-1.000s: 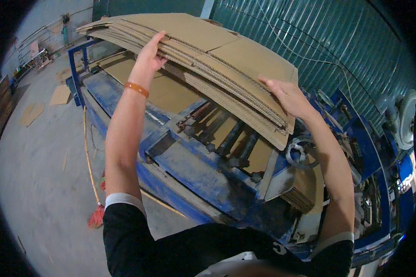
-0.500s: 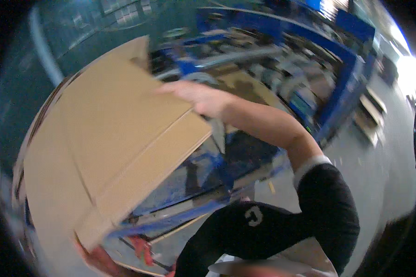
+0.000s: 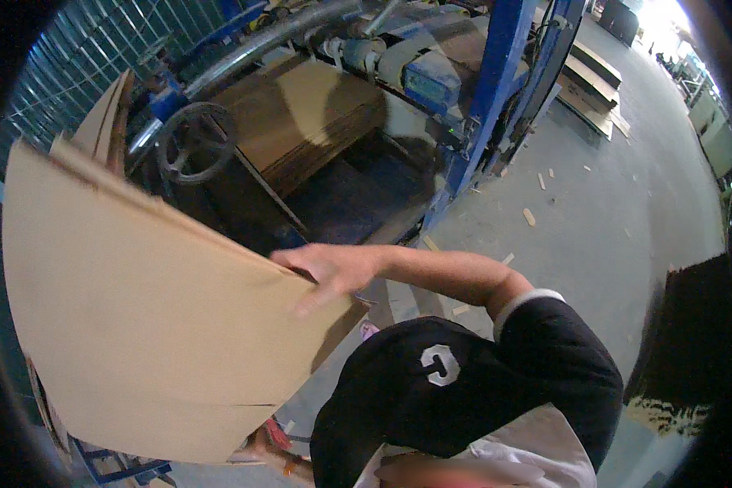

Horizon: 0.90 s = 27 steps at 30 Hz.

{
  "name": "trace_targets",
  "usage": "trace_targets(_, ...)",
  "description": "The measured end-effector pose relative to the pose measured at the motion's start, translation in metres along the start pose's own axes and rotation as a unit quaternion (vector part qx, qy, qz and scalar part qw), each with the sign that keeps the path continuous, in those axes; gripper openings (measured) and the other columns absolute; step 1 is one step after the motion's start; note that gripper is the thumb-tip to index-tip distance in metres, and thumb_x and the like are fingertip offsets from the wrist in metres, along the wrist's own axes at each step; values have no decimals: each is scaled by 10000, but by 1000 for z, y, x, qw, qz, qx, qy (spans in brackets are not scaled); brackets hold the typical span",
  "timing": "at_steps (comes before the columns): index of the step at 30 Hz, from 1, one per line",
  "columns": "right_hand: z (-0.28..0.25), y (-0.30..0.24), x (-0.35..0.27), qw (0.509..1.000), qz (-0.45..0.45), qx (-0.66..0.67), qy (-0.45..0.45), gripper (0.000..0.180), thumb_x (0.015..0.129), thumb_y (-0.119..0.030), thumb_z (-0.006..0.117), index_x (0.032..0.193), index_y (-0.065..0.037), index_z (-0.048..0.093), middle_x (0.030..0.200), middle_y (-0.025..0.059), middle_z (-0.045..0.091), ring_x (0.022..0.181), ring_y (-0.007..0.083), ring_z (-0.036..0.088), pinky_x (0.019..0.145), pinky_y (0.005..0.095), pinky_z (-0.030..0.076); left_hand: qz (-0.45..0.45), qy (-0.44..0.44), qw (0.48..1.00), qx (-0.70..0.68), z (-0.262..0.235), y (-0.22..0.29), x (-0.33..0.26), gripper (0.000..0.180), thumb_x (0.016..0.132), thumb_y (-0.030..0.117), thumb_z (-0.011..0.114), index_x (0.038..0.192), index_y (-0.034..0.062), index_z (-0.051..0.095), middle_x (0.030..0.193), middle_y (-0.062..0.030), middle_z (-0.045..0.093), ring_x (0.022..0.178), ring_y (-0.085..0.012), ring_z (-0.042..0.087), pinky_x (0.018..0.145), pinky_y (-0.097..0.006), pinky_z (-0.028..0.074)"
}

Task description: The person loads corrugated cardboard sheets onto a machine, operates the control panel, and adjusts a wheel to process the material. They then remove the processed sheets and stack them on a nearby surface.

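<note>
- Head view: your right hand grips the upper right edge of the cardboard sheets, fingers curled over the rim; the stack fills the lower left, tilted.
- Your left hand is out of view, likely behind the sheets, so I cannot tell its grip.
- Keep that edge pinched firmly and the stack squared, so no sheet slides out.
- Behind stands a blue machine frame with a handwheel and stacked board; the grey concrete floor carries scattered scraps.
</note>
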State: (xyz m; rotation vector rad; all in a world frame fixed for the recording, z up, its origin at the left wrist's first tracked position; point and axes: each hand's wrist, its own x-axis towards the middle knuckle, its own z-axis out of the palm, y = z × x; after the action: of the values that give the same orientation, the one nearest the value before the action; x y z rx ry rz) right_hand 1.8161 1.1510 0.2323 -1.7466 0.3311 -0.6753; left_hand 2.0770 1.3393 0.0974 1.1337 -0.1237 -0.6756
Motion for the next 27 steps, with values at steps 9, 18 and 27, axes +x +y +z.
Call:
trace_targets(9, -7, -1, -166, 990, 112, -73, 53, 499, 710, -170, 718, 1104, -20, 450, 932, 116, 594, 883, 177, 575, 754, 324, 468, -7, 3, 1000, -8, 22, -44, -51, 510, 877, 357, 391, 1303, 84, 334, 1343, -169, 316, 1206, -328, 334, 1008, -488, 263)
trace_targets(18, -11, 13, -358, 906, 166, 164, 352, 604, 629, -240, 764, 1108, 30, 514, 1058, 89, 584, 955, 172, 530, 828, 320, 432, 37, -28, 998, -50, 94, -53, -104, 588, 872, 444, 367, 1341, 103, 269, 1369, -143, 284, 1231, -310, 309, 1027, -488, 233)
trace_targets(27, 19, 123, -546, 746, 83, 300, 589, 407, 758, -130, 633, 1119, 10, 506, 1095, 161, 541, 1019, 245, 517, 902, 358, 417, -68, -280, 954, -81, 252, -102, -153, 750, 822, 644, 293, 1388, 175, 141, 1414, -110, 191, 1258, -325, 263, 1039, -537, 169)
